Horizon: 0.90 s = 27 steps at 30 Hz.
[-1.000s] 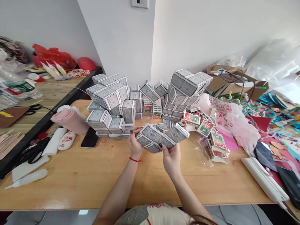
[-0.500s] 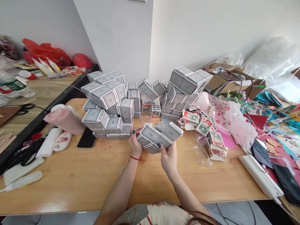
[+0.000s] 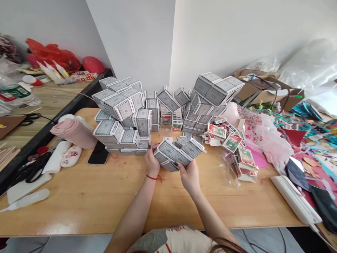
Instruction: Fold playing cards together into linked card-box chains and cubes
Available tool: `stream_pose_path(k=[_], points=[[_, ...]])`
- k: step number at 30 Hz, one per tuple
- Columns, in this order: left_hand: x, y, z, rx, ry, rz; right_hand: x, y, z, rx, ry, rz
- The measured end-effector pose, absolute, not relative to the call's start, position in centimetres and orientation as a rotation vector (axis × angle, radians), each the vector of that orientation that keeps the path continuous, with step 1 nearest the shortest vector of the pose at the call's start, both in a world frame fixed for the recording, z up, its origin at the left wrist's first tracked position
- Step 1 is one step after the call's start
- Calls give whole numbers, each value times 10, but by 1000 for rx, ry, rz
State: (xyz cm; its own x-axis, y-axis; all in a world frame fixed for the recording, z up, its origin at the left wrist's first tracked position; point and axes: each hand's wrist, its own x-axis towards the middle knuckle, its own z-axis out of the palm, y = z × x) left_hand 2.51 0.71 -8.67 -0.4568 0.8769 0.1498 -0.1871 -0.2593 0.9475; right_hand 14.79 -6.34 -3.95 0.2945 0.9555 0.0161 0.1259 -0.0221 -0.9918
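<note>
Between my hands is a folded structure of playing cards (image 3: 170,151) with grey patterned backs, its joined boxes tilted above the table. My left hand (image 3: 152,160) grips its left end, the thumb at the edge. On the lower right, my right hand (image 3: 189,174) holds it with the thumb laid across the front. Behind it stands a tall stack of similar card boxes (image 3: 129,138) at the left and another stack (image 3: 196,119) at the right. Several unopened card packs (image 3: 166,117) sit between the stacks. A loose card (image 3: 167,139) lies just beyond the held structure.
Opened card packs (image 3: 244,158) and clear wrapping lie to the right, by a pink-printed plastic bag (image 3: 276,137). A phone (image 3: 98,154), a pink tumbler (image 3: 75,133) and black scissors (image 3: 39,167) are at the left. A white power strip or case (image 3: 296,200) rests near the right front edge.
The view has shifted slightly. My right thumb has slid a little left along the front of the card structure; both hands keep hold of it.
</note>
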Motion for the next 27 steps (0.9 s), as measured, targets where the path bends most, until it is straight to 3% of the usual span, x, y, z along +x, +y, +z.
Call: stream_pose_path(k=[27], points=[[27,7,-85,969,1246,1805,159,-48,-29,-1358,-933,1103]])
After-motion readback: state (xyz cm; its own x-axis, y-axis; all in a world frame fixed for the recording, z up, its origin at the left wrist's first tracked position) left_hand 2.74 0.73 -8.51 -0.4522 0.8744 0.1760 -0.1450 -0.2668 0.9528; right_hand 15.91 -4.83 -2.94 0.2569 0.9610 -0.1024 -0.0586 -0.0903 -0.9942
